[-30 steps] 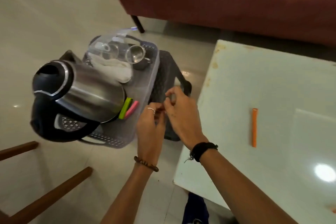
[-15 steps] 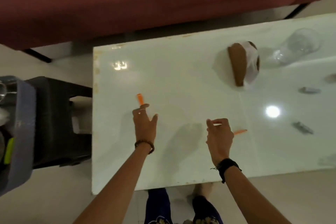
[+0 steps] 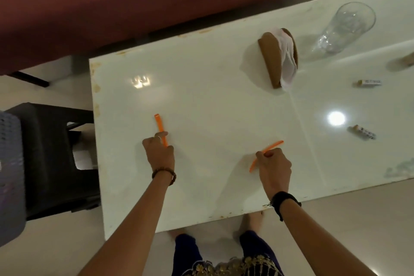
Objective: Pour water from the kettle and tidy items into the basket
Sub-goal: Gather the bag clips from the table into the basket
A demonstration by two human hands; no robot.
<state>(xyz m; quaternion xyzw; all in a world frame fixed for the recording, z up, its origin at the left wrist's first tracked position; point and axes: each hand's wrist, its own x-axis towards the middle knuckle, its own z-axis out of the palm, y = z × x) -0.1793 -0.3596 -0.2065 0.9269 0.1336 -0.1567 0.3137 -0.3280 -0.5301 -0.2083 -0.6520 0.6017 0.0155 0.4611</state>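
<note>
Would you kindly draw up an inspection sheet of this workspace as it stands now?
Surface: white glossy table, rust-stained edges, lamp glare.
Job's things: two orange sticks; left orange stick, right orange stick; basket edge at far left.
Clutter: glass, brown holder with white cloth, two small labelled pieces.
Hands: left hand pinches the left stick; right hand grips the right stick.
Cables: nothing seen.
Surroundings: maroon sofa, black stool, tiled floor.
</note>
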